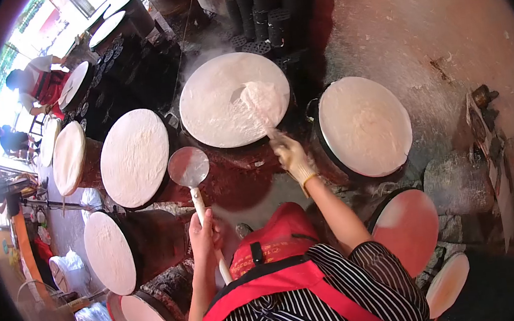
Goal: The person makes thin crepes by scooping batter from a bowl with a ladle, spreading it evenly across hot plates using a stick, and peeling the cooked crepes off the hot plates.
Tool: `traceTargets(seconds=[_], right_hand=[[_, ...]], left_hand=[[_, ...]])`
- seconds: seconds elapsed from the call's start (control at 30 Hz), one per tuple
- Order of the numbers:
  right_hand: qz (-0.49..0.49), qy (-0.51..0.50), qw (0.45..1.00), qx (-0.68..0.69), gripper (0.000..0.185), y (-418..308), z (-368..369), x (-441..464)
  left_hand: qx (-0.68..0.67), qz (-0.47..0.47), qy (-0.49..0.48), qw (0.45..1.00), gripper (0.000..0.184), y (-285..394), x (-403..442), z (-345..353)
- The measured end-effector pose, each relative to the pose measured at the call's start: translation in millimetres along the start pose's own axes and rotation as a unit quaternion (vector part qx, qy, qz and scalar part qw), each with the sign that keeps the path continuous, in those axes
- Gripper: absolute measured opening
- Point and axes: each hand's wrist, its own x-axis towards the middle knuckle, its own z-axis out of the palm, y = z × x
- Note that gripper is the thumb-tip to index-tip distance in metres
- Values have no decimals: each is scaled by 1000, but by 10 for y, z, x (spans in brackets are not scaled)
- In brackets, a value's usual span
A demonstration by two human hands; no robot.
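In the head view, the left hand, bare, wraps firmly around the pale shaft of a ladle, its bowl raised over the gap before the central pan, perhaps to keep it clear of the other hand's work. The right hand, gloved, is closed on the handle of a tool, slightly blurred. The arm reaches out over that pan, so the tool meets a ruffled heap of white paste right of its middle. The pans stand in an arc around the person, probably to bring several within reach. They are round and flat; the paste looks wet and streaky. The ladle's bowl is round and shiny. Black cylinders with holed tops stand stacked behind, matte and rough.
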Motion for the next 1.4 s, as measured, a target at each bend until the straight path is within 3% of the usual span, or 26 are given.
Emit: traceTargets(seconds=[0.03,0.07,0.1,0.13,0.17,0.2,0.3,0.37,0.4,0.43,0.5,0.53,0.63,0.7,0.73,0.77,0.9,1.0,1.03,1.1,1.17,1.23,1.27,1.33,1.37,1.4], right_hand=[[-88,65,994,5,41,123,54,-91],[-191,200,951,-136,41,254,169,-144],[142,249,956,57,41,-103,-146,-296],[-1,169,982,-83,42,187,-209,-185],[-262,144,902,-311,41,457,-39,-124],[-158,46,976,-141,41,590,249,-162],[49,36,992,-110,39,155,276,-178],[-196,178,952,-157,38,162,137,-240],[-114,225,967,46,39,533,16,-117],[-122,194,956,-182,39,380,25,-291],[-121,125,962,-210,36,222,237,-346],[-38,74,990,-111,36,264,125,-234],[-94,140,974,-149,35,239,-185,274],[-71,136,985,-74,35,199,-261,383],[1,82,990,-115,36,-59,-151,157],[18,24,999,-37,37,-43,-142,43],[160,-42,981,-102,43,-280,-293,-794],[23,56,983,-173,46,5,-393,-1005],[-19,106,988,-113,46,229,-390,-972],[-54,84,995,-8,44,478,-232,-921],[76,63,995,14,44,506,-9,-872],[222,17,959,177,46,368,131,-849],[264,16,957,120,45,218,207,-807],[227,-5,972,50,41,51,83,-696],[187,-19,982,-17,38,-55,-18,-624],[155,16,988,-10,32,-283,-103,-559]], left_hand=[[-8,-13,-4,1000,21,59,-4,-94],[-17,-26,-9,999,20,121,-2,-162],[-59,-35,-42,997,20,-126,50,180],[-72,-48,-59,994,19,-140,138,240],[-68,-64,-68,993,19,-69,172,167],[-65,-66,-70,993,18,49,131,-24],[-106,-78,-115,985,17,113,120,-123],[-111,-69,-120,984,17,109,124,-133],[-105,-70,-116,985,17,83,166,-117],[-99,-73,-110,986,16,51,202,-103],[-84,-83,-125,985,16,33,226,-112],[-69,-91,-137,984,15,48,215,-122],[-59,-105,-137,983,13,66,197,-122],[-51,-97,-133,985,12,104,224,-104],[-40,-94,-132,986,14,85,280,-101],[-29,-89,-133,987,15,64,365,-86],[28,-55,-141,988,17,103,906,10],[46,-13,-145,988,20,193,1467,263],[55,11,-126,990,19,131,1715,357],[105,22,-98,989,12,172,1853,730],[105,-31,-78,991,8,106,1939,1055],[-45,-67,-86,993,5,95,1865,1279],[-49,-65,-80,993,5,185,1854,1210],[-298,-210,-266,893,7,546,1744,927],[-200,-88,-294,930,12,680,1526,784],[-303,-168,-288,893,10,781,1240,694]])
